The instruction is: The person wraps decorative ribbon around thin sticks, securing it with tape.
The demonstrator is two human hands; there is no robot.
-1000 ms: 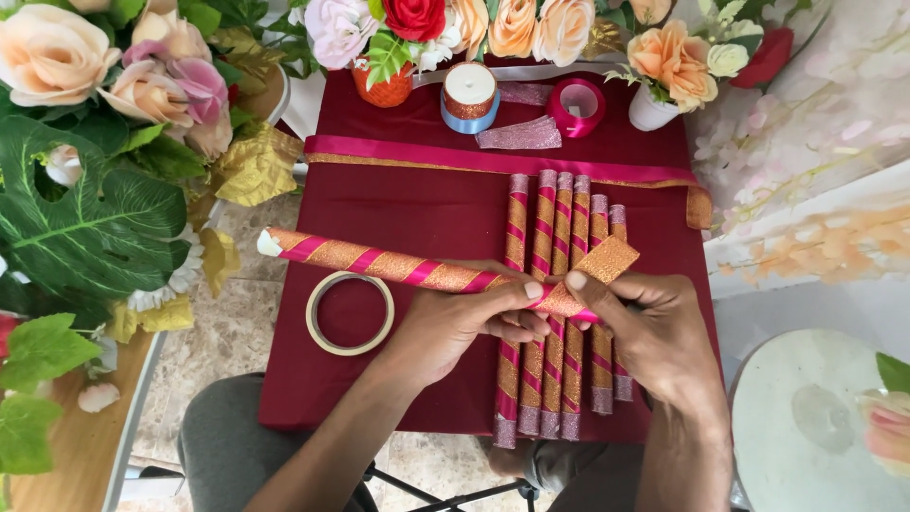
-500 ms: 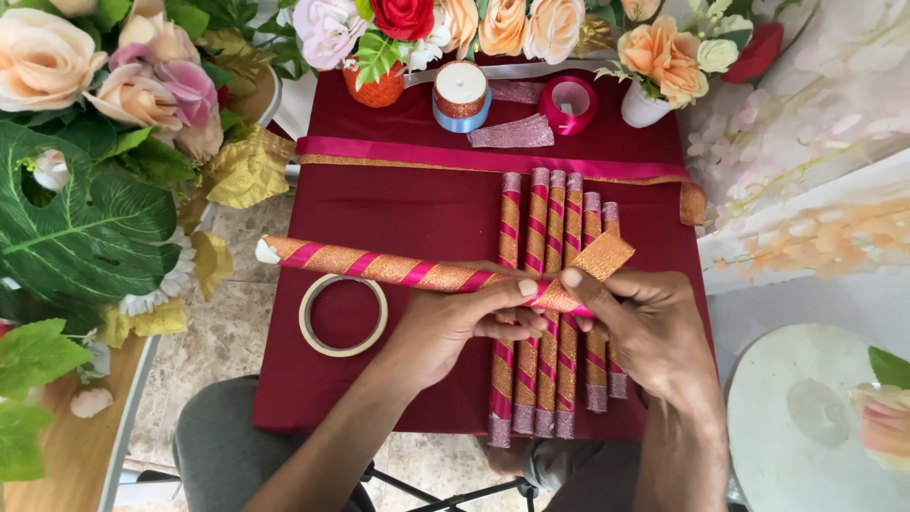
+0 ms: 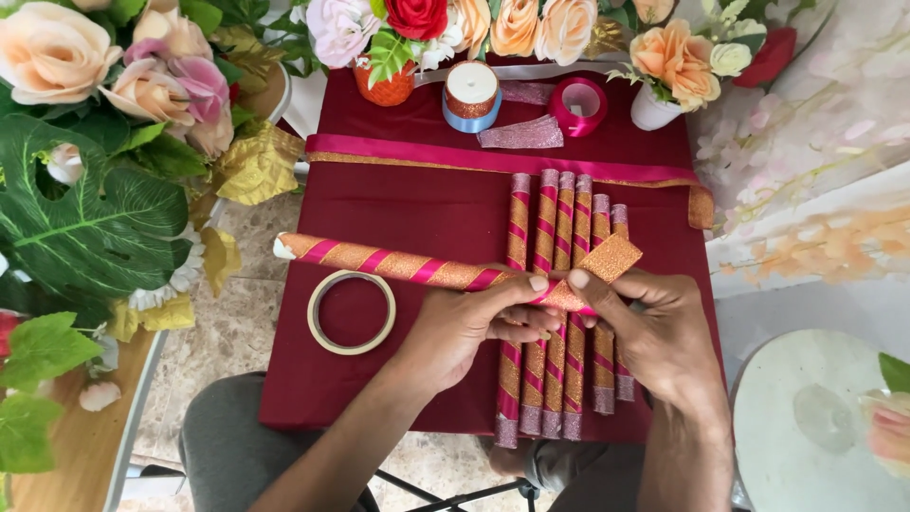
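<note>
Both my hands hold one long stick [image 3: 398,265] wrapped in a spiral of pink and glittery orange ribbon, lying level over a maroon cloth [image 3: 417,213]. My left hand [image 3: 474,327] grips its right part from below. My right hand [image 3: 654,341] pinches the stick's right end, where a loose tail of orange glitter ribbon [image 3: 609,258] sticks up. Under my hands lies a row of several finished wrapped sticks [image 3: 559,237], side by side and pointing away from me.
A ring of tape [image 3: 352,312] lies on the cloth at the left. At the far edge sit a pink-and-gold ribbon strip [image 3: 455,157], a blue ribbon spool [image 3: 472,93], a pink spool [image 3: 580,102] and flower pots. Artificial flowers and leaves [image 3: 85,199] crowd the left side.
My hands and the wrapped stick have hardly moved; the view has shifted slightly.
</note>
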